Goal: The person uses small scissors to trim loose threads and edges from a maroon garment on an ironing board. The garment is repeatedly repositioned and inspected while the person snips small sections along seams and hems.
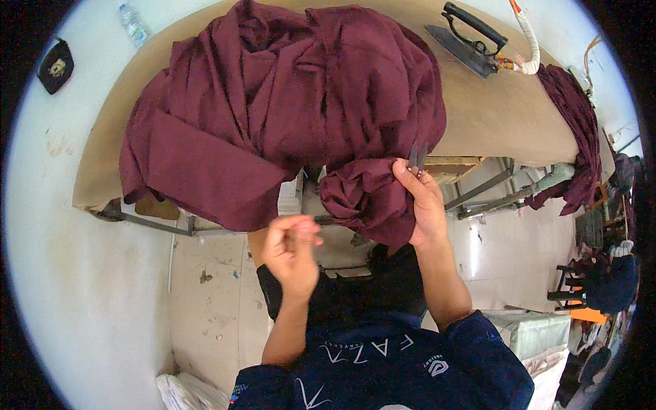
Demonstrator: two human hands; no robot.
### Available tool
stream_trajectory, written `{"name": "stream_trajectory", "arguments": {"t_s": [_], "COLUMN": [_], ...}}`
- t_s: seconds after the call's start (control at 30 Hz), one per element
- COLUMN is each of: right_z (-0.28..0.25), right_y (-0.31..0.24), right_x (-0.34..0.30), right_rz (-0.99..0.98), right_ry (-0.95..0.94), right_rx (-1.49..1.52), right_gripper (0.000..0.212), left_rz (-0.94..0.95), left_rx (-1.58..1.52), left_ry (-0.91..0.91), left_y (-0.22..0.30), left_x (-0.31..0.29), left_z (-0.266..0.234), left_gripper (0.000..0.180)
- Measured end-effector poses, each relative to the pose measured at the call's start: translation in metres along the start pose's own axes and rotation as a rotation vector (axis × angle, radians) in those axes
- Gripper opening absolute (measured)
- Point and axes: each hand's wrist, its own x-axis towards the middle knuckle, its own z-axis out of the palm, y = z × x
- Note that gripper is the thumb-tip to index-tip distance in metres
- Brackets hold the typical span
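A large maroon cloth [287, 102] lies heaped on the table, with folds hanging over the near edge. My right hand [427, 205] is closed round small thread snips [417, 158], whose blades point away from me. A bunched part of the same cloth hangs beside that hand and touches its thumb side. My left hand [292, 249] is in the air just below the cloth's hanging left corner, apart from it. Its fingers are curled toward the thumb and slightly blurred. Whether something small is pinched there cannot be made out.
A brown-covered table [506, 116] carries an iron [471, 41] with a wrapped hose at the far right. More maroon cloth [574, 130] hangs over its right end. A plastic bottle [134, 26] and a dark pouch [56, 66] are at the far left. A stool [567, 290] stands right.
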Motion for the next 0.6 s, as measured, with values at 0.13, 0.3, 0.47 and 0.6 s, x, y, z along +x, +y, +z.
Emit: {"name": "stream_trajectory", "arguments": {"t_s": [0.13,0.3,0.47,0.6], "right_z": [-0.005,0.003,-0.009,-0.019], "right_y": [0.001,-0.002,-0.001,-0.007], "right_x": [0.001,0.002,0.002,-0.007], "right_rz": [0.022,0.064,0.038,-0.035], "right_ry": [0.007,0.004,-0.119,-0.228], "right_rx": [0.049,0.069,0.013,-0.134], "right_gripper": [0.01,0.011,0.014,0.017], "left_rz": [-0.051,-0.142,-0.567,-0.74], "left_rx": [0.102,0.621,-0.433,-0.973], "left_ry": [0.096,-0.098,-0.418,-0.386], "left_y": [-0.033,-0.054,-0.046,-0.033], "left_x": [0.0,-0.006,-0.012,0.005], "left_z": [-0.064,-0.109,-0.054,0.003], "left_gripper": [0.023,0.019,0.04,0.044]}}
